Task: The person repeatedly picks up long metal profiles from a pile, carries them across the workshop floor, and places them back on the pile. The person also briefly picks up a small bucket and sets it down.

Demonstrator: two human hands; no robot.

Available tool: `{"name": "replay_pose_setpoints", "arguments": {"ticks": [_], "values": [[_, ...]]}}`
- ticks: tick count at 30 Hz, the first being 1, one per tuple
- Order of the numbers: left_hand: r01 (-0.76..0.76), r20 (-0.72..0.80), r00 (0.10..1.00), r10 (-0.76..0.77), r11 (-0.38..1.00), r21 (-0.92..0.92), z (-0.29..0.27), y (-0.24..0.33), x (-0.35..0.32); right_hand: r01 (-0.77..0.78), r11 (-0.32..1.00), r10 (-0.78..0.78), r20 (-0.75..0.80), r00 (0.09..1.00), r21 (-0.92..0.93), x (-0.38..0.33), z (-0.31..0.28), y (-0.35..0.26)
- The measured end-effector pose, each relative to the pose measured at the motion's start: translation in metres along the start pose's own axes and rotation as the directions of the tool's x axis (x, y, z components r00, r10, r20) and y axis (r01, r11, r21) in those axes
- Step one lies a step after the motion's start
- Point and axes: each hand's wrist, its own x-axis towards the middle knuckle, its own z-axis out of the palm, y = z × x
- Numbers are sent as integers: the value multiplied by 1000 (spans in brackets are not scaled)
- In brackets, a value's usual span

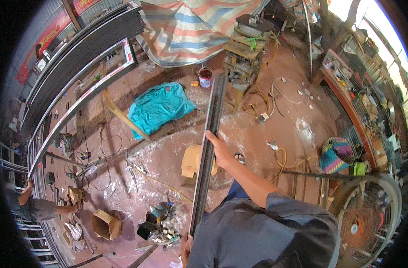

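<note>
A long dark channel-shaped profile bar [208, 147] with a pale edge slants up through the middle of the head view. My right hand [219, 149] is closed around it near its middle, thumb over the near face. At its lower end, my left hand [185, 248] grips the bar; my body partly hides that hand. The bar's far end reaches up beside a small white bucket [205, 79]. Beneath the bar, a flat piece of cardboard [190, 163] lies on the floor.
At left, another person's hand [29, 185] touches a long frame [79, 102]. A teal cloth [161, 107], cables, an open cardboard box [106, 224] and scrap pieces [168, 234] lie on the floor. A large fan [356, 228] stands right; a cluttered workbench [244, 53] stands ahead.
</note>
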Motion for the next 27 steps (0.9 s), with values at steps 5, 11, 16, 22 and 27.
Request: {"name": "replay_pose_setpoints", "arguments": {"ticks": [5,11,16,22,27], "values": [[65,85,995,-56,993,-100,67,82,46,2,1000,-3,-79,997,-12,137,-72,-76],[265,167,955,-246,958,-106,141,181,75,78,904,-204,-262,943,-421,267,-165,-103],[353,174,932,-316,902,-249,189,231,67,-125,877,12,-239,971,-464,319,-217,-130],[589,312,791,-526,793,-156,179,322,29,-293,827,113,-368,923,-481,308,-240,-93],[627,88,739,-668,730,271,154,420,-18,-458,758,263,-426,866,-464,271,-284,11]]}}
